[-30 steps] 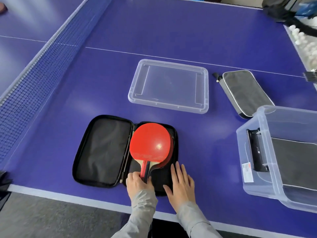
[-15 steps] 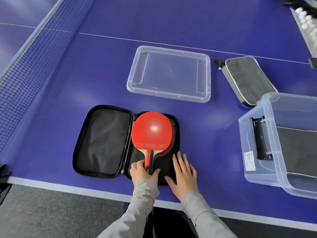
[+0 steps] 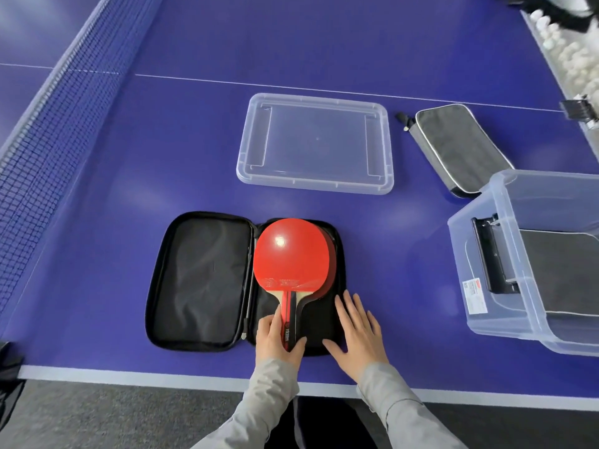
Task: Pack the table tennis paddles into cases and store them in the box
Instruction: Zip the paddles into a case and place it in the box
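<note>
**Seating the top paddle in the open case**

Gripping the handle of the red paddle (image 3: 291, 254) with the left hand (image 3: 275, 338), fingers wrapped round the grip, at lower centre of the frame. Resting the right hand (image 3: 358, 335) flat and spread, holding nothing, on the right half of the open black case (image 3: 201, 283). Lying beneath the red blade, offset to the right, what looks like a second paddle (image 3: 331, 264).

Risking, by judgement: blades staying staggered, so the zip catching on a rim; the handle overhanging the near edge and blocking closure; the case sliding toward the table edge if the flat hand lifts too soon.

Showing nothing in the left half of the case. Sitting empty at upper centre, the clear lid (image 3: 316, 144). Waiting closed at upper right, a grey case (image 3: 460, 147). Holding at least one dark case already, the clear box (image 3: 531, 257) at right.
</note>
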The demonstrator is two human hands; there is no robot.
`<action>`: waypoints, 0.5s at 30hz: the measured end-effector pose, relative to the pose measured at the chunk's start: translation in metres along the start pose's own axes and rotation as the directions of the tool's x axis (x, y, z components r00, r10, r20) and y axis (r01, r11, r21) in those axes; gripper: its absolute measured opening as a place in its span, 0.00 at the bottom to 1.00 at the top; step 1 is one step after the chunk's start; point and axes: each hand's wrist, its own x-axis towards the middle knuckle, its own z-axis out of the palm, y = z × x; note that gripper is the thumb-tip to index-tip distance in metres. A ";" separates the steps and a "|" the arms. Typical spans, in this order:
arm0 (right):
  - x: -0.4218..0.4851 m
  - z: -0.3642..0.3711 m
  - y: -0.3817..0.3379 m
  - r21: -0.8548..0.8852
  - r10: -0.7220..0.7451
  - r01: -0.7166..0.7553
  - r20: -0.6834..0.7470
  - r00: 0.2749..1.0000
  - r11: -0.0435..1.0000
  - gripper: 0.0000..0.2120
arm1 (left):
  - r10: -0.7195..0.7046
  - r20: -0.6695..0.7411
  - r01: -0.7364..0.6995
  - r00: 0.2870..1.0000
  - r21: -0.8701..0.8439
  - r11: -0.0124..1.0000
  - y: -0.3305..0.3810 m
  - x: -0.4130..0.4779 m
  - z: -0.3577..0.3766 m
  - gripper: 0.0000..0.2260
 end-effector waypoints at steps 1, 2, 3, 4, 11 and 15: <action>0.000 -0.001 0.000 0.002 0.004 -0.004 0.005 1.000 1.000 0.41 | 0.003 0.009 -0.003 1.000 -0.003 1.000 0.000 0.000 -0.001 0.29; 0.000 -0.001 -0.001 0.004 0.007 -0.007 0.010 1.000 1.000 0.41 | 0.004 0.019 -0.004 1.000 -0.006 1.000 0.000 0.001 -0.001 0.29; 0.000 -0.002 -0.001 0.004 0.008 -0.008 0.013 1.000 1.000 0.41 | 0.005 0.026 -0.005 1.000 -0.007 1.000 0.000 0.001 -0.001 0.29; -0.001 -0.003 -0.002 0.004 0.010 -0.010 0.015 1.000 1.000 0.41 | 0.009 0.033 -0.009 0.999 -0.008 1.000 0.000 0.002 -0.002 0.29; -0.002 -0.004 -0.001 0.028 0.009 -0.010 0.010 1.000 1.000 0.39 | -0.027 0.181 0.047 0.983 -0.103 0.994 -0.004 0.014 -0.022 0.33; -0.002 -0.008 -0.006 0.102 0.008 -0.007 -0.010 1.000 0.995 0.39 | -0.152 0.101 0.176 0.983 -0.303 0.936 -0.009 0.036 -0.048 0.33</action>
